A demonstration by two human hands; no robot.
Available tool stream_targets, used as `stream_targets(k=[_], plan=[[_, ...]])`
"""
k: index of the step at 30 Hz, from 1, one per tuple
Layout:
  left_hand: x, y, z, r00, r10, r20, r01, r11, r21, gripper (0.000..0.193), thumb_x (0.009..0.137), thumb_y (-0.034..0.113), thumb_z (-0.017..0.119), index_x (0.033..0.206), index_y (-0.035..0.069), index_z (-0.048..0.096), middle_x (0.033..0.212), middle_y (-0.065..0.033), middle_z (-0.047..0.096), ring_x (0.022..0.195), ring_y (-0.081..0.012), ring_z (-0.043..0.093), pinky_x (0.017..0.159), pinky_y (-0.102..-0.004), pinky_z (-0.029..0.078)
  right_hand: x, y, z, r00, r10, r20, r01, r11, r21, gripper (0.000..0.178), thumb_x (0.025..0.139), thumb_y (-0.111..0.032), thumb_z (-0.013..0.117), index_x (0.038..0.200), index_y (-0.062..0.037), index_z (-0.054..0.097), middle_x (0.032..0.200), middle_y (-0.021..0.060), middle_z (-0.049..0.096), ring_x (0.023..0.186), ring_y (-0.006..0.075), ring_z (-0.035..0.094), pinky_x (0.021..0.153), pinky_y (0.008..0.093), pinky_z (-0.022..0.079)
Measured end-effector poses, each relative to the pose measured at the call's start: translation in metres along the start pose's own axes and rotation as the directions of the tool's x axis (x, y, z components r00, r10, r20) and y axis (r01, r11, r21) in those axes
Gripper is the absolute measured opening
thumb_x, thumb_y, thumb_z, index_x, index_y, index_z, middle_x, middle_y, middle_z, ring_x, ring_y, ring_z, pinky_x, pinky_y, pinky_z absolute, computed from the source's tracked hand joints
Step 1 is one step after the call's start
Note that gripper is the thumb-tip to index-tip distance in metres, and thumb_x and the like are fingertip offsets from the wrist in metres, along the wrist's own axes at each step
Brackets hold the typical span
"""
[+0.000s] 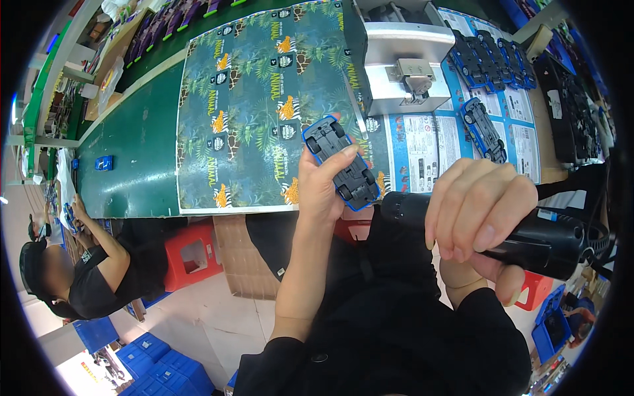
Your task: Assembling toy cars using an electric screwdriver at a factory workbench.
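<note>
My left hand is closed around a blue toy car, held with its black underside facing up and my thumb across it. In my right hand is a black electric screwdriver, gripped round its body. Its front end points left, close to the lower end of the toy car; I cannot tell whether the tip touches it. Another toy car lies underside up on the table beyond my right hand.
A metal fixture stands at the table's far middle. Several upturned toy cars sit to its right, near a black bin. Printed sheets cover the green table. At left a co-worker works beside a red stool.
</note>
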State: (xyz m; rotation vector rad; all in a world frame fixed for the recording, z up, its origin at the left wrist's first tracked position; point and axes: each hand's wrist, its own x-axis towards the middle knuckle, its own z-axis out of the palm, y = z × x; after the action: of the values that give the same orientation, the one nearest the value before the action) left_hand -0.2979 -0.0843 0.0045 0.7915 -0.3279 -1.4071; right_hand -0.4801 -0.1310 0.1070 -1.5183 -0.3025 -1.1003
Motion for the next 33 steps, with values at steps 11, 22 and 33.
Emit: stream_targets(k=[11, 22, 33], plan=[[-0.001, 0.002, -0.004, 1.000, 0.004, 0.026, -0.003, 1.000, -0.021, 0.063, 0.079, 0.000, 0.070, 0.137, 0.001, 0.045, 0.097, -0.0090, 0.063, 0.083, -0.0189, 0.066, 0.071, -0.0365, 0.058, -0.002, -0.005, 0.003, 1.000, -0.015, -0.020, 0.014, 0.999, -0.042, 0.048, 0.080, -0.041, 0.081, 0.099, -0.0045, 0.056, 0.071, 0.0058, 0.065, 0.058, 0.0167, 0.067, 0.057, 0.0287, 0.058], [0.000, 0.001, -0.002, 0.999, -0.013, 0.034, 0.012, 1.000, 0.007, 0.060, 0.079, 0.000, 0.068, 0.135, 0.001, 0.046, 0.097, -0.0093, 0.062, 0.083, -0.0190, 0.066, 0.072, -0.0369, 0.058, 0.003, -0.027, -0.009, 0.933, -0.154, -0.326, 0.105, 0.981, -0.163, 0.039, 0.083, -0.042, 0.074, 0.092, -0.0094, 0.054, 0.067, -0.0004, 0.057, 0.056, 0.0109, 0.058, 0.061, 0.0243, 0.048], [0.003, 0.000, -0.002, 0.999, -0.036, 0.029, 0.035, 0.998, 0.042, 0.058, 0.080, 0.002, 0.066, 0.134, 0.001, 0.047, 0.098, -0.0117, 0.062, 0.086, -0.0229, 0.065, 0.070, -0.0384, 0.060, 0.028, -0.030, -0.091, 0.602, -0.248, -0.759, 0.229, 0.964, -0.134, 0.037, 0.066, -0.036, 0.071, 0.083, -0.0078, 0.054, 0.067, 0.0055, 0.047, 0.062, 0.0180, 0.049, 0.081, 0.0357, 0.041]])
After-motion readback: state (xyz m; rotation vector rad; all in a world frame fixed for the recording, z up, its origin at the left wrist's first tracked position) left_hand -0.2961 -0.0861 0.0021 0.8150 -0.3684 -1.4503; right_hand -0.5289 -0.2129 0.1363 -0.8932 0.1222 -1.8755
